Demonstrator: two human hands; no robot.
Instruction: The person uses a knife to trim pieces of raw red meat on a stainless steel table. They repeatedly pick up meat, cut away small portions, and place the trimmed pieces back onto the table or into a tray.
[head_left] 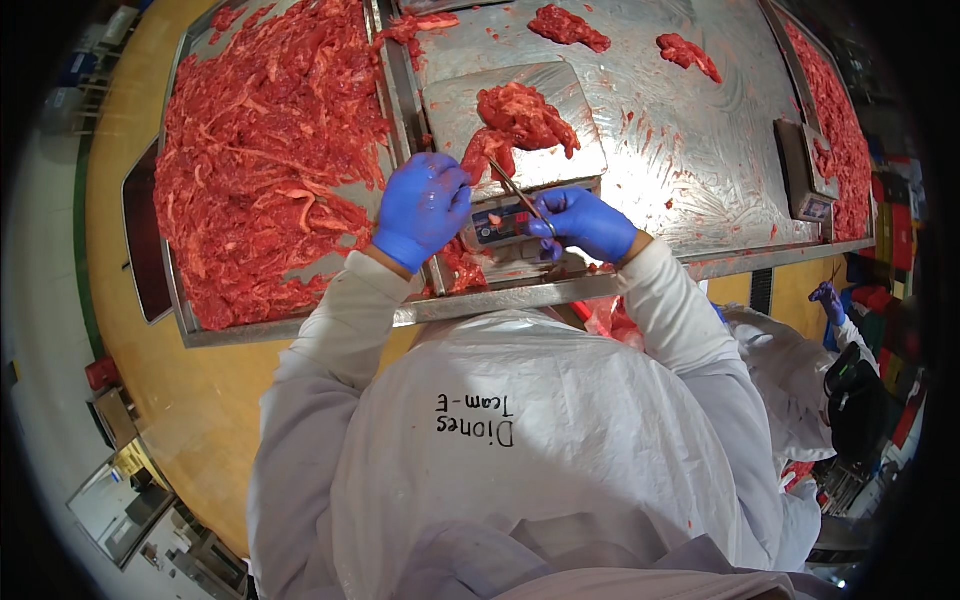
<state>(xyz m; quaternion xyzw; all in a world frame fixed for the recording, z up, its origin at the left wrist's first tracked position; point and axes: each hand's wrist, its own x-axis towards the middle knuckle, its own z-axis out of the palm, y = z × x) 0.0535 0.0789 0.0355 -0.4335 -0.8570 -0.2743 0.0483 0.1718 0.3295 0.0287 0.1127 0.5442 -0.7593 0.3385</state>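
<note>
My left hand, in a blue glove, is closed with its fingertips at the near end of a strip of red raw meat. That strip joins or lies against a larger meat lump on the metal plate of a scale. In my right hand, gloved in blue too, is a pair of scissors. Its blades point up and left to the strip, and the fingers wrap round the handles. Below the blades sits the scale's display panel, partly hidden by my right hand.
Left of a metal divider a wide tray holds a heap of red meat trimmings. Two meat pieces lie on the steel table. Another scale stands at right beside more meat. A co-worker is at lower right.
</note>
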